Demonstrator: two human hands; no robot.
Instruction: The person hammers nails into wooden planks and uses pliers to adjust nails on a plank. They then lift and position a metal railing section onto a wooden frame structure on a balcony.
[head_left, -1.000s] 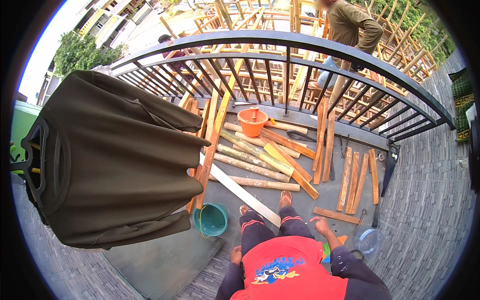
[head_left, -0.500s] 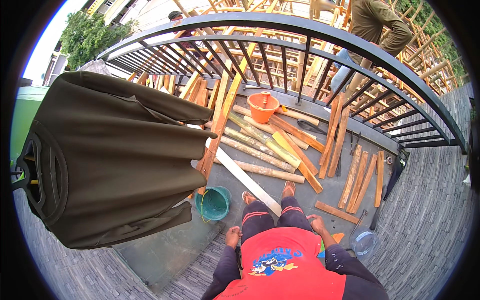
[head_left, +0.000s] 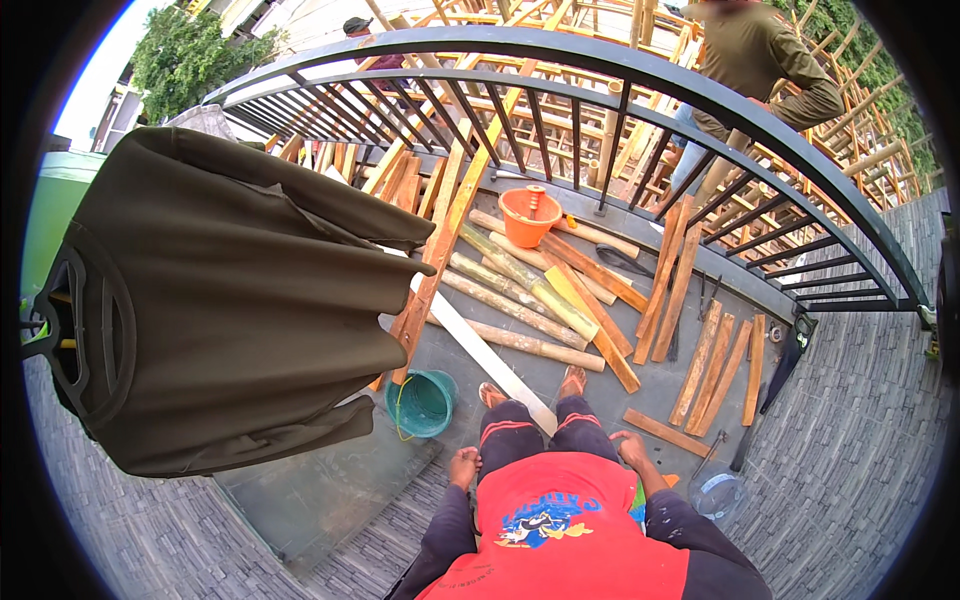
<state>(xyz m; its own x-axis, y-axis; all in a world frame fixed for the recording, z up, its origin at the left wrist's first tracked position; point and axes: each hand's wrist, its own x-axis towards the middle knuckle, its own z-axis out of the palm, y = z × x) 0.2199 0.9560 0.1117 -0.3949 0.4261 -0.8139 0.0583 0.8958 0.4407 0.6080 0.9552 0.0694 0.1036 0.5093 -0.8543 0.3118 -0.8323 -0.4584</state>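
My left hand (head_left: 465,467) hangs beside my left thigh, its fingers curled in with nothing seen in them. By my right thigh, my right hand (head_left: 632,448) is loosely open and holds nothing that I can see. A long white board (head_left: 490,352) runs from between my feet toward the upper left. The green bucket (head_left: 421,404) with a yellow handle stands to the left of my feet. A short wooden plank (head_left: 667,432) lies on the floor past my right hand, near a hammer-like tool (head_left: 710,455) and a clear round plastic container (head_left: 718,496).
Bamboo poles (head_left: 520,312) and several planks (head_left: 595,335) lie ahead of my feet. Beyond them stand an orange bucket (head_left: 529,216) and a black railing (head_left: 575,140). A dark shirt (head_left: 240,300) hangs at the left. Past the railing is a person (head_left: 750,60); a saw (head_left: 797,345) lies right.
My view has shifted slightly, and the hanging shirt has swung a little. The person beyond the railing has turned somewhat. Both my hands remain beside my thighs.
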